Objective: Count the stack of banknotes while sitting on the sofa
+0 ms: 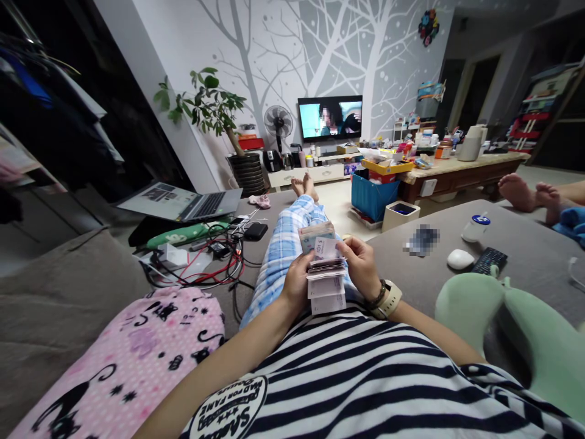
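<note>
A thick wad of paper banknotes (326, 289) is held above my lap, its pale purple notes overlapping in steps towards my striped shirt. My left hand (298, 277) grips the wad from the left side, fingers mostly hidden behind it. On the right, my right hand (361, 265) pinches the edge of an upper note (325, 249) that appears to carry a 5. Behind that note, more notes (315, 231) with a bluish-green tint stick up at the far end. A watch and a bracelet circle my right wrist.
Left of my legs lie a laptop (183, 202), tangled cables (228, 256), a black box-like item (255, 231) and a pink cat-print cushion (137, 360). On the right are a mouse (460, 260), a small keyboard (490, 262), a lidded jar (475, 230), a green neck pillow (461, 299) and another person's feet (518, 192).
</note>
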{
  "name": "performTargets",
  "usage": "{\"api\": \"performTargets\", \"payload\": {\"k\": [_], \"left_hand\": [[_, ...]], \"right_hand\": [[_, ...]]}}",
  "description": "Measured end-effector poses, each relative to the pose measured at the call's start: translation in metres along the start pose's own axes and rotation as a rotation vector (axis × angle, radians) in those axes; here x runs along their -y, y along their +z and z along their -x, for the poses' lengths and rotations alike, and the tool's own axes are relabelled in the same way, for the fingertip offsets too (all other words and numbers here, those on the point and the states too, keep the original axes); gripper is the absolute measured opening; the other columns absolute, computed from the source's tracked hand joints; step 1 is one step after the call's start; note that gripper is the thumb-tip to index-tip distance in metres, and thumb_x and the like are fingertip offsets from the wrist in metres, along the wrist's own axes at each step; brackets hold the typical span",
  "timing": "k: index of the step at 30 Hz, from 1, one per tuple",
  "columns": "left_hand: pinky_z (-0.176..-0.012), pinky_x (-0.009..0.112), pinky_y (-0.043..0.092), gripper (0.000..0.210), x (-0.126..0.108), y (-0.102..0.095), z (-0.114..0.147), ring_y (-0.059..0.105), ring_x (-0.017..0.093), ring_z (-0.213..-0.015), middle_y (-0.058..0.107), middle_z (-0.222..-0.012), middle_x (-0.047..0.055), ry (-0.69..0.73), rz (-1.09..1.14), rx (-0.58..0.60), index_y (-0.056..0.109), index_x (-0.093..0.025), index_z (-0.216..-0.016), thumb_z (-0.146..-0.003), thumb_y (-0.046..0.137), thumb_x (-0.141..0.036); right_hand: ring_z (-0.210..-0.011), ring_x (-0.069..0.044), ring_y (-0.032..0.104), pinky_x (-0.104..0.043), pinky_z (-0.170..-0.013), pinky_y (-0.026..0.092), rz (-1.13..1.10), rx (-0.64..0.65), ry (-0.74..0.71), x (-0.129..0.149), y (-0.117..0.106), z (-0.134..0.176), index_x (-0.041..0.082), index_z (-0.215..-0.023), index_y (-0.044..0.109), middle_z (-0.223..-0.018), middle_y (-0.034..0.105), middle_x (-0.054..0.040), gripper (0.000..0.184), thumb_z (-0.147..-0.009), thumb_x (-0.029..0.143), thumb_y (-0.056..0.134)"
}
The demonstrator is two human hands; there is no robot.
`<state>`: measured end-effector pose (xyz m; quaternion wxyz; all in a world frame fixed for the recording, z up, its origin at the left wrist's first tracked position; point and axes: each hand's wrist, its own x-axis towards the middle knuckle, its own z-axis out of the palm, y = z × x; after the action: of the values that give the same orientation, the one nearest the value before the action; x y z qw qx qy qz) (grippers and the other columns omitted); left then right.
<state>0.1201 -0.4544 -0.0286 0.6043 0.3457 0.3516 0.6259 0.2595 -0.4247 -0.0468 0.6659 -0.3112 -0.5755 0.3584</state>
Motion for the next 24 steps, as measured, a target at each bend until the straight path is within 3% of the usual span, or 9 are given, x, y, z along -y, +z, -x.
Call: {"api": "performTargets", "payload": {"k": [9,17,24], "left_hand": [[-0.080,0.033,0.055,0.027,0.0017,-0.0004,-0.0030,0.072,0.028,-0.094,0.076,-0.080,0.007,0.092,-0.056,0.013,0.071,-0.014,-0.076,-0.068,0.077,-0.040],[-0.080,0.031,0.054,0.018,-0.0032,0.0023,-0.0017,0.070,0.028,-0.096,0.074,-0.074,0.006,0.123,-0.112,-0.012,0.067,-0.016,-0.063,-0.066,0.074,-0.033],[-0.079,0.031,0.054,0.017,-0.0054,0.0057,0.0005,0.070,0.026,-0.094,0.073,-0.070,0.003,0.126,-0.116,-0.005,0.068,-0.018,-0.065,-0.070,0.071,-0.034]], "right_hand": [[-0.059,-0.013,0.039,-0.028,-0.058,0.034,-0.041,0.047,-0.060,0.0094,-0.0004,0.0046,0.021,-0.065,0.053,-0.061,0.045,0.0039,0.037,-0.089,0.046,0.063],[-0.067,-0.016,0.052,-0.028,-0.062,0.042,-0.107,0.018,-0.048,0.0076,0.0018,0.0048,0.020,-0.082,0.064,-0.071,0.059,0.0005,0.023,-0.088,0.042,0.064],[-0.060,-0.014,0.047,-0.027,-0.056,0.039,-0.090,0.008,-0.030,0.0086,0.0009,0.0063,0.021,-0.081,0.064,-0.069,0.057,0.0012,0.024,-0.089,0.043,0.063]]}}
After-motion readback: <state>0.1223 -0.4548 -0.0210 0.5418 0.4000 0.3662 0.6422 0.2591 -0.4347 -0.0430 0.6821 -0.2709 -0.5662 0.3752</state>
